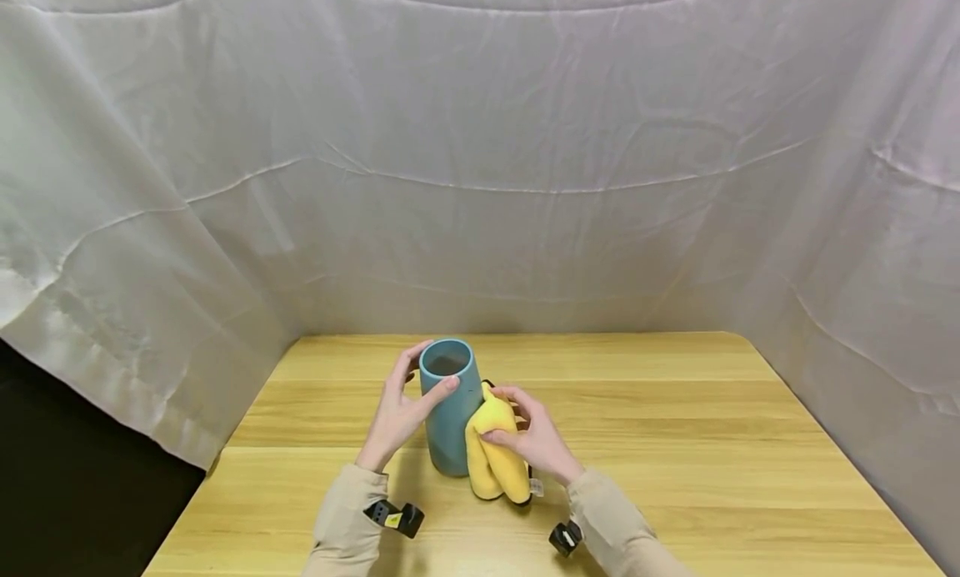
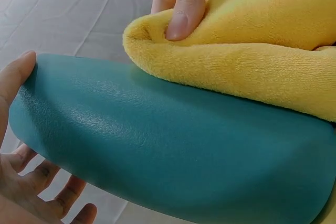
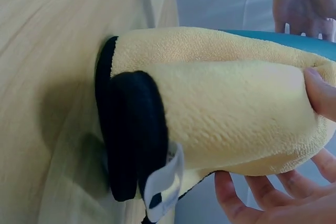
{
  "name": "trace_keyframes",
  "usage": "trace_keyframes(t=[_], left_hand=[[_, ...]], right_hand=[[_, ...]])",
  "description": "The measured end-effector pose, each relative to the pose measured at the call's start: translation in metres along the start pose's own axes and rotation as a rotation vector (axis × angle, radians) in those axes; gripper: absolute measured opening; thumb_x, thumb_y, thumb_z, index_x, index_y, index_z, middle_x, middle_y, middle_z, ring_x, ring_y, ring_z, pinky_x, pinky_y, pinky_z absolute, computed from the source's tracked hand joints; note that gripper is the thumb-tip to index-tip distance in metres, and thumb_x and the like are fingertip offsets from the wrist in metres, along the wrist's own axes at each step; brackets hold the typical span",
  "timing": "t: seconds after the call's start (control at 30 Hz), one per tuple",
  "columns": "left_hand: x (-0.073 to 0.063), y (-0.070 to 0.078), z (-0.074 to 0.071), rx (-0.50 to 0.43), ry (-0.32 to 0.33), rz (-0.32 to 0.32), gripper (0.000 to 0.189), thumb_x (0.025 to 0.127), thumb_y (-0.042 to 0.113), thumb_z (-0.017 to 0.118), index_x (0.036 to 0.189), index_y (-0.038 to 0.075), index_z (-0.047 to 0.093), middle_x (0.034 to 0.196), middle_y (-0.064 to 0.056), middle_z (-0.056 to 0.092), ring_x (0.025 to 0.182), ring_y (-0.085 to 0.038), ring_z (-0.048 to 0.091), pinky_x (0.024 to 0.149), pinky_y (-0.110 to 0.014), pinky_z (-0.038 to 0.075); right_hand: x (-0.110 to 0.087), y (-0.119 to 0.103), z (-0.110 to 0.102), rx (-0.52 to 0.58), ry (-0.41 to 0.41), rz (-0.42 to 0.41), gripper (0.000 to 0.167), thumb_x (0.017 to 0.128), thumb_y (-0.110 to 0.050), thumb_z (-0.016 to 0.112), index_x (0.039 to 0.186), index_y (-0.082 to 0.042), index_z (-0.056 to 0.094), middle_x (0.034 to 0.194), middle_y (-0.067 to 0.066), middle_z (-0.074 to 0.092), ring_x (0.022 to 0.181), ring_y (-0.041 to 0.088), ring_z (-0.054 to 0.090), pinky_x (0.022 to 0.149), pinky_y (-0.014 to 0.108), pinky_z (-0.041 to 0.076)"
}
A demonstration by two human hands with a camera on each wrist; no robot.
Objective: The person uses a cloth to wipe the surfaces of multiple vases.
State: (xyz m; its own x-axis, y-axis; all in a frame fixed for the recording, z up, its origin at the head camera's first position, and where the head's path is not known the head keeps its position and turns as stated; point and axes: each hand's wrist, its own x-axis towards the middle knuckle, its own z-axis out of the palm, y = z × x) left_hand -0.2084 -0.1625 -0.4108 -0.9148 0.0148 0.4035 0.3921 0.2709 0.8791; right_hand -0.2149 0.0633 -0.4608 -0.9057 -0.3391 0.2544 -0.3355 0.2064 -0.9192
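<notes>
A tall teal vase (image 1: 452,427) with an open mouth stands nearly upright at the table's middle. My left hand (image 1: 402,412) grips it near the rim, thumb on the near side and fingers around the left; the left wrist view shows its smooth wall (image 2: 173,140). In my right hand (image 1: 538,438) is a folded yellow cleaning cloth (image 1: 506,469) with black edging, pinched between thumb and fingers near its top. The cloth lies along the vase's right side, touching it. A white label (image 3: 165,182) hangs from the cloth's black edge in the right wrist view.
The wooden table (image 1: 675,444) extends to both sides. A pale fabric curtain (image 1: 480,143) hangs behind it and at both sides. Dark wrist-worn cameras sit at both cuffs, such as the left wrist camera (image 1: 396,518).
</notes>
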Motion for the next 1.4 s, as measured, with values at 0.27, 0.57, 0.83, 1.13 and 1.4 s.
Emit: trace_keyframes(t=[0.27,0.57,0.83,1.13,1.4], left_hand=[[0.000,0.000,0.000,0.002,0.005,0.003,0.061,0.086,0.023,0.080,0.140,0.023,0.053,0.132,-0.003,0.062,0.126,-0.023,0.053,0.111,-0.055,0.029],[0.000,-0.001,0.000,0.010,0.003,0.006,0.061,0.086,0.023,0.080,0.141,0.023,0.052,0.132,-0.003,0.062,0.126,-0.023,0.053,0.111,-0.054,0.029],[0.000,0.001,0.000,0.012,-0.001,-0.006,0.061,0.086,0.023,0.080,0.141,0.023,0.052,0.132,-0.003,0.061,0.126,-0.023,0.052,0.111,-0.052,0.029],[0.000,0.001,0.001,0.015,0.000,0.001,0.061,0.086,0.023,0.080,0.140,0.022,0.053,0.132,-0.003,0.062,0.126,-0.023,0.053,0.110,-0.052,0.030],[-0.002,0.002,0.001,0.009,0.003,-0.002,0.061,0.085,0.023,0.080,0.140,0.021,0.053,0.132,-0.004,0.062,0.127,-0.026,0.052,0.111,-0.052,0.029]], right_hand=[[-0.005,-0.007,-0.008,0.025,0.042,-0.067,0.055,0.084,-0.009,0.080,0.135,-0.006,0.058,0.128,0.019,0.062,0.100,0.008,0.061,0.087,0.028,0.050],[-0.018,-0.016,-0.041,-0.002,0.135,-0.156,0.055,0.083,-0.001,0.077,0.134,0.000,0.056,0.128,0.025,0.064,0.100,-0.001,0.062,0.088,0.026,0.052],[-0.033,-0.022,-0.087,-0.095,0.267,-0.192,0.053,0.081,0.004,0.078,0.131,0.002,0.059,0.116,0.004,0.070,0.097,-0.004,0.063,0.084,0.020,0.052],[-0.049,-0.024,-0.144,-0.244,0.359,-0.098,0.055,0.084,-0.002,0.079,0.135,-0.001,0.057,0.111,-0.030,0.061,0.097,-0.013,0.060,0.078,0.015,0.053],[-0.058,-0.017,-0.187,-0.574,0.293,-0.058,0.054,0.081,-0.011,0.084,0.130,-0.003,0.062,0.124,0.022,0.066,0.093,-0.005,0.054,0.076,0.026,0.051]])
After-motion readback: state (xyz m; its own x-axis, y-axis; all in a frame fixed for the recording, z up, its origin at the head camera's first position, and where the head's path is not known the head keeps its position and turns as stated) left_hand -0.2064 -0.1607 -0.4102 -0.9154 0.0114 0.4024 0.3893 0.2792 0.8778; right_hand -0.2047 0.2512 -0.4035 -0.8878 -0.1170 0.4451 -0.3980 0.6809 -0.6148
